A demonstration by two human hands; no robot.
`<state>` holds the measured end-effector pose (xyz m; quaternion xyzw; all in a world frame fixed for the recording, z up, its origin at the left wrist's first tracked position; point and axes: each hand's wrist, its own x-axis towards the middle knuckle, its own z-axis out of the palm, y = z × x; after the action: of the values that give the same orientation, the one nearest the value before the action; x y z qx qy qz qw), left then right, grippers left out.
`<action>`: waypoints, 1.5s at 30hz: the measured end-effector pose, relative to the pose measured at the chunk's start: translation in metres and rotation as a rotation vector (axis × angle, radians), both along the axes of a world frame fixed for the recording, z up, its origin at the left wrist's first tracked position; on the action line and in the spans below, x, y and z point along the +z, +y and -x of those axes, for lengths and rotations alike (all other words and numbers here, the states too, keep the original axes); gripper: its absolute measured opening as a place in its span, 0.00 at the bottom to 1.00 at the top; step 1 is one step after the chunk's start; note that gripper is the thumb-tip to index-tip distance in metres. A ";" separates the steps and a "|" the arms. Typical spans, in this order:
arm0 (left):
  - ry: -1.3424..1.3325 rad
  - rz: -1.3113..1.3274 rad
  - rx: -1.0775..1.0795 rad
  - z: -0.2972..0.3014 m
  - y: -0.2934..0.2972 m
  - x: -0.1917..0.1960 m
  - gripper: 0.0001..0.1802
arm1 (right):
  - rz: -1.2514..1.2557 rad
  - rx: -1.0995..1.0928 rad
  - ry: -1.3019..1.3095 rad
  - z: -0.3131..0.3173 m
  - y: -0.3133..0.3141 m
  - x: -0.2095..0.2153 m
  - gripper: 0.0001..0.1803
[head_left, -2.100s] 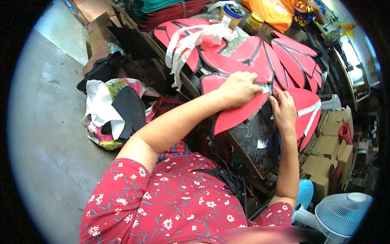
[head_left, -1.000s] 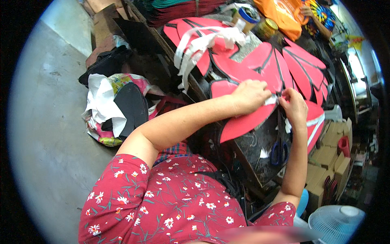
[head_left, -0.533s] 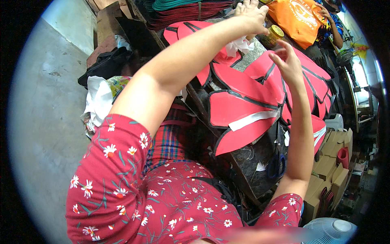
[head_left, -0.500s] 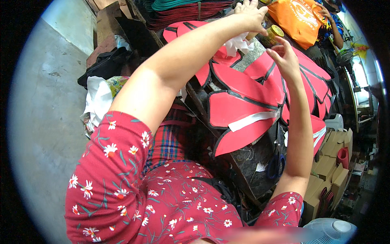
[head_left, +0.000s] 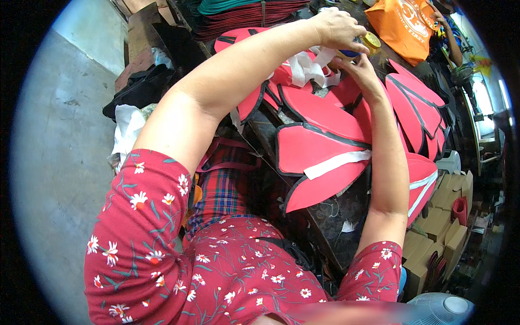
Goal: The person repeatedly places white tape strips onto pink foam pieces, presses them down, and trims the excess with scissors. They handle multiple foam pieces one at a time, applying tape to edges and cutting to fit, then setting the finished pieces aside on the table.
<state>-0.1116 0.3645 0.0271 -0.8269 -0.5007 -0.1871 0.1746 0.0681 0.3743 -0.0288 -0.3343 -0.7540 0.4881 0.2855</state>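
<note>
My left hand (head_left: 338, 31) reaches over the far part of the worktable, its fingers curled down on a small dark-blue round thing (head_left: 348, 53), mostly hidden. From below, my right hand (head_left: 358, 71) meets it there, thumb and fingers around the same thing. A yellow-topped round container or roll (head_left: 371, 40) stands right beside my left fingertips. Crumpled white strips (head_left: 311, 69) lie to the left of my right hand. Under my arms are spread red padded panels (head_left: 319, 146) with black edging, one crossed by a white strip (head_left: 337, 163).
A stack of red and teal sheets (head_left: 254, 16) rises at the far left. An orange bag (head_left: 403, 27) lies at the far right, near another person's arm (head_left: 449, 40). Cardboard boxes (head_left: 433, 216) and a fan (head_left: 441, 309) stand to the right.
My hands have come together, the right moving up and left, the left closing its spread fingers. The white strips have shifted and the panels beneath have moved a little.
</note>
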 end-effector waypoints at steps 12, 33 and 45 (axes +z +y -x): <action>-0.163 -0.046 0.012 -0.012 0.000 -0.011 0.33 | -0.320 -0.436 -0.250 0.017 -0.010 -0.004 0.46; -0.982 0.091 -0.029 -0.006 -0.013 -0.007 0.31 | -0.890 -0.137 -1.067 0.009 -0.015 0.068 0.45; -0.883 -0.035 -0.046 -0.009 -0.026 0.004 0.31 | -1.013 -0.268 -0.910 -0.004 -0.034 0.096 0.36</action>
<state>-0.1028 0.3385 0.0313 -0.6758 -0.5054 -0.5346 -0.0464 0.0724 0.3406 0.0669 -0.4214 -0.8860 -0.1522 0.1196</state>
